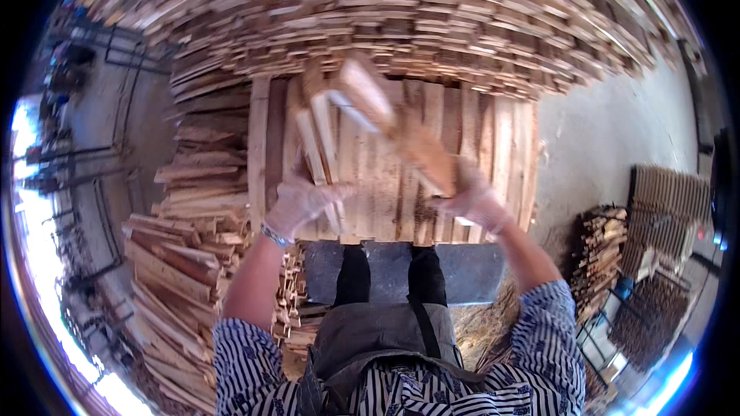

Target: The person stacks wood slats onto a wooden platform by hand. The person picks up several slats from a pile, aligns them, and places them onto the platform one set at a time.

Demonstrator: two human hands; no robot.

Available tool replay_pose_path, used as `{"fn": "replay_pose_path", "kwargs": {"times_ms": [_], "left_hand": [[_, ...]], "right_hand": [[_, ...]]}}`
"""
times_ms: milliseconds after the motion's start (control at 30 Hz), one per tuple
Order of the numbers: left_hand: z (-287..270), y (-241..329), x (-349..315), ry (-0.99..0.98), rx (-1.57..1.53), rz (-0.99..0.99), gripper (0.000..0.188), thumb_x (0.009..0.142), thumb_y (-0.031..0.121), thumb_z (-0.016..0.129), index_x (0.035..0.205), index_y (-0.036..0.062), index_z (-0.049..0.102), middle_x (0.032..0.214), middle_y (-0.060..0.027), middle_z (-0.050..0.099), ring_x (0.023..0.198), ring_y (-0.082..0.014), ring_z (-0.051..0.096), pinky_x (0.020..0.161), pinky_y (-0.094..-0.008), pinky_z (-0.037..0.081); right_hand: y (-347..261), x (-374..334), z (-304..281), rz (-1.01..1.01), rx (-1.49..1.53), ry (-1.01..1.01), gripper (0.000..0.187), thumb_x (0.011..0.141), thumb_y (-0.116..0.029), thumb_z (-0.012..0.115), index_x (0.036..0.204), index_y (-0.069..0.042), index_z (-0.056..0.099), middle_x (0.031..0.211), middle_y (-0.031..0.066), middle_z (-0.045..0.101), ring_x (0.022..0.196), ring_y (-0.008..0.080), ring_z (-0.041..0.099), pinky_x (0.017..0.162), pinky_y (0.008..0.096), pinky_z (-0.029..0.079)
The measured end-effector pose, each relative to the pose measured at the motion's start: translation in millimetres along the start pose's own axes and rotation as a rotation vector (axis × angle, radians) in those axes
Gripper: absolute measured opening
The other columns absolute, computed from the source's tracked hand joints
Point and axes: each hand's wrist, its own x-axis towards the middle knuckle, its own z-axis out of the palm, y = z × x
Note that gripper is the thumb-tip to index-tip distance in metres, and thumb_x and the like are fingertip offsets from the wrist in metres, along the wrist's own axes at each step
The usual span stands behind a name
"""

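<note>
My left hand [297,200], with a band at the wrist, is closed round a pair of narrow wooden boards [314,135] that slant away from me above the stack. My right hand [476,204] grips the near right end of another wooden board [424,150], tilted up toward the far left and smeared by motion. The far ends of the held boards come close together. Below both hands lies a layer of boards side by side [370,185], their lengths running away from me.
A tall stack of boards [416,23] spans the far side. Loose boards [173,285] lie piled at my left. A dark slab [470,266] is by my legs. More wood [605,250] and a ribbed pale stack [669,208] stand on the right, beyond concrete floor [590,139].
</note>
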Motion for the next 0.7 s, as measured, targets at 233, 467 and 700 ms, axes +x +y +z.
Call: {"fn": "replay_pose_path", "kwargs": {"times_ms": [233, 467, 700], "left_hand": [[-49, 2, 77, 0.212, 1.035, -0.159, 0.091, 0.073, 0.036, 0.085, 0.144, 0.0025, 0.037, 0.139, -0.0228, 0.05, 0.132, -0.035, 0.048, 0.113, -0.0447, 0.04], [-44, -62, 239, 0.251, 1.377, 0.113, 0.061, 0.086, 0.018, 0.065, 0.142, 0.013, 0.043, 0.136, -0.0183, 0.052, 0.127, -0.0338, 0.051, 0.103, -0.0492, 0.042], [-26, -130, 316, 0.209, 1.409, 0.228, 0.059, 0.082, 0.017, 0.061, 0.137, 0.007, 0.043, 0.135, -0.021, 0.048, 0.125, -0.0408, 0.046, 0.106, -0.0632, 0.027]], "right_hand": [[114, 6, -47, -0.034, -0.805, 0.308, 0.062, 0.067, -0.027, 0.086, 0.116, -0.009, 0.054, 0.119, 0.013, 0.059, 0.114, 0.0347, 0.056, 0.095, 0.0457, 0.051], [152, 81, -9, 0.028, -0.928, 0.185, 0.072, 0.071, -0.023, 0.083, 0.132, -0.011, 0.047, 0.126, 0.0124, 0.057, 0.119, 0.0338, 0.055, 0.104, 0.0451, 0.045], [207, 125, 4, -0.006, -0.973, 0.042, 0.071, 0.084, -0.027, 0.071, 0.145, -0.011, 0.038, 0.142, 0.0171, 0.046, 0.128, 0.0398, 0.046, 0.11, 0.0479, 0.038]]}}
